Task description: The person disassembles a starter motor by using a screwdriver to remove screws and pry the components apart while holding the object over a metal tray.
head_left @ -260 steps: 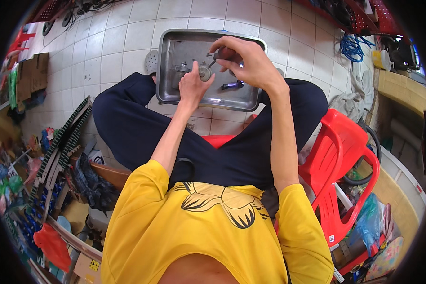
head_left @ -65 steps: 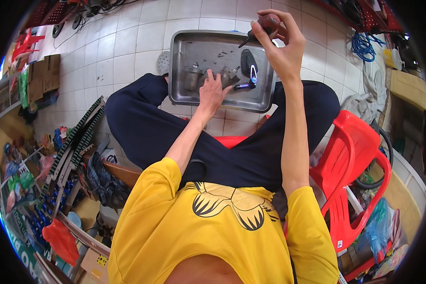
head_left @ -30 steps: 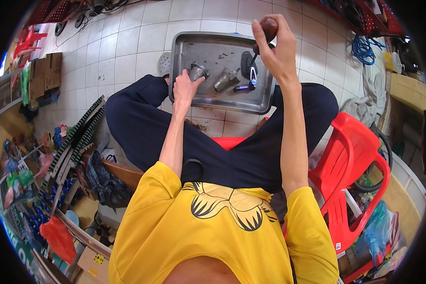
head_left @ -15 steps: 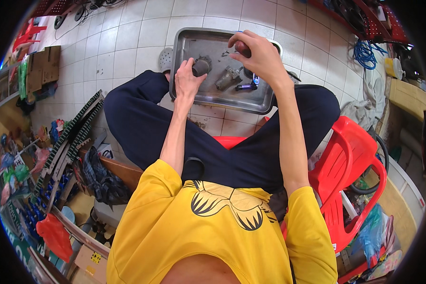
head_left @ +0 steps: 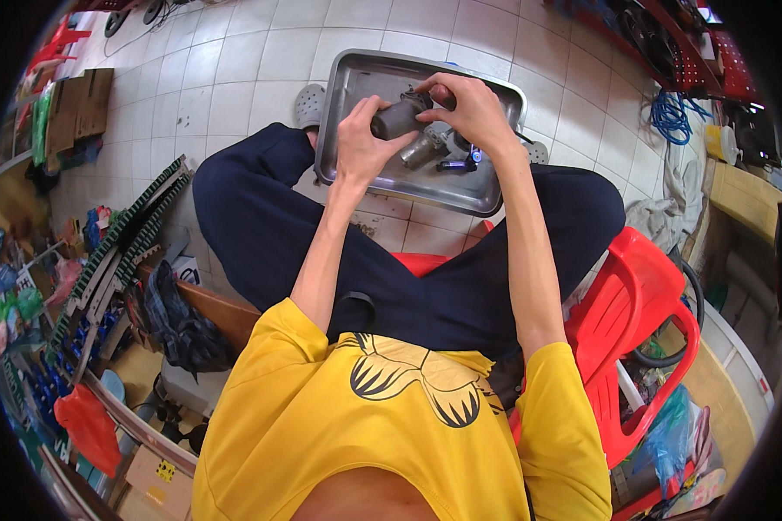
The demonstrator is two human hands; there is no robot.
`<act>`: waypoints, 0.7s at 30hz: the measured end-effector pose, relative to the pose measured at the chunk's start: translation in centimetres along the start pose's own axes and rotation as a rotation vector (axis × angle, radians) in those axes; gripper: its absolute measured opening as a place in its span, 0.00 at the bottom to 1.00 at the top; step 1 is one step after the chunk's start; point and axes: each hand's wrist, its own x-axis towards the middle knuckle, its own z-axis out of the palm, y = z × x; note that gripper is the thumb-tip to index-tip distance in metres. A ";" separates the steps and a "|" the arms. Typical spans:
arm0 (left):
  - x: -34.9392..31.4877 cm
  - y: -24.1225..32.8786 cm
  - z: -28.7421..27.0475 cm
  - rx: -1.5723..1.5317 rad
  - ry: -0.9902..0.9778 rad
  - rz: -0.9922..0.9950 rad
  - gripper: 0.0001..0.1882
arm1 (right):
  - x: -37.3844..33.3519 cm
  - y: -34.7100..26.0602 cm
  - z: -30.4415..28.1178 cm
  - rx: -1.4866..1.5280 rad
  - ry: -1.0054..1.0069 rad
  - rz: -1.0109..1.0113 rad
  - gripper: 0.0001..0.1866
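My left hand [head_left: 365, 139] is wrapped round a dark grey metal cylinder [head_left: 397, 121], thumb below and fingers above, over a grey metal tray [head_left: 391, 192]. The cylinder lies tilted, its wide end toward my left palm. My right hand [head_left: 471, 111] closes on a tool with a dark red rounded handle [head_left: 443, 96]; the rest of the tool is hidden. Its fingertips are at the cylinder's far right end. Just below the cylinder, a second grey metal part [head_left: 424, 148], like a small motor, lies in the tray. A shiny blue-purple tool [head_left: 460, 162] rests beside it.
The tray stands on white floor tiles between my crossed legs. Red plastic chairs [head_left: 621, 321] are at my right, and a blue coiled hose [head_left: 672, 119] lies farther off. Toothed green-black strips [head_left: 117, 252] and a dark plastic bag [head_left: 182, 321] are at my left.
My left hand has moved right, lifting and tilting the cylinder that stood in the tray. My right hand has come down to the cylinder with the red-handled tool.
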 end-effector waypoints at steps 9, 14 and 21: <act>0.0 0.0 -0.5 -0.019 0.001 -0.049 0.26 | 0.3 0.0 0.0 0.031 -0.026 -0.035 0.24; 0.1 0.6 -0.3 -0.007 0.015 0.044 0.25 | 0.0 -0.3 -0.7 0.093 -0.006 0.010 0.26; -0.3 1.0 -0.2 0.047 0.104 0.146 0.22 | 0.0 -0.2 -0.9 0.176 0.043 -0.004 0.29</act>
